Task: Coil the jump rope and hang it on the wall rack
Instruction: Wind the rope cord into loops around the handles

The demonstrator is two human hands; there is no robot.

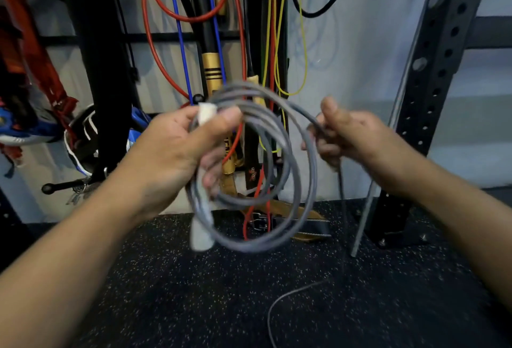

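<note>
My left hand [177,151] is clamped on the jump rope [279,154]: thumb on top and fingers beneath pin several grey loops together with a white handle [203,178], which runs from the thumb down past the palm. The loops hang in a rough circle to the right of and below this hand, in the centre of the view. My right hand [346,137] is closed on a single strand of the same rope, which arcs across from the top of the coil. Below this hand the strand drops to the floor [166,292], where its loose tail curves toward the near edge. The floor is dark speckled rubber. Beyond the coil, red, blue, yellow and black ropes hang against the far wall. A brown leather belt [304,217] lies on the floor under them. A black perforated upright [440,70] stands at the right.
</note>
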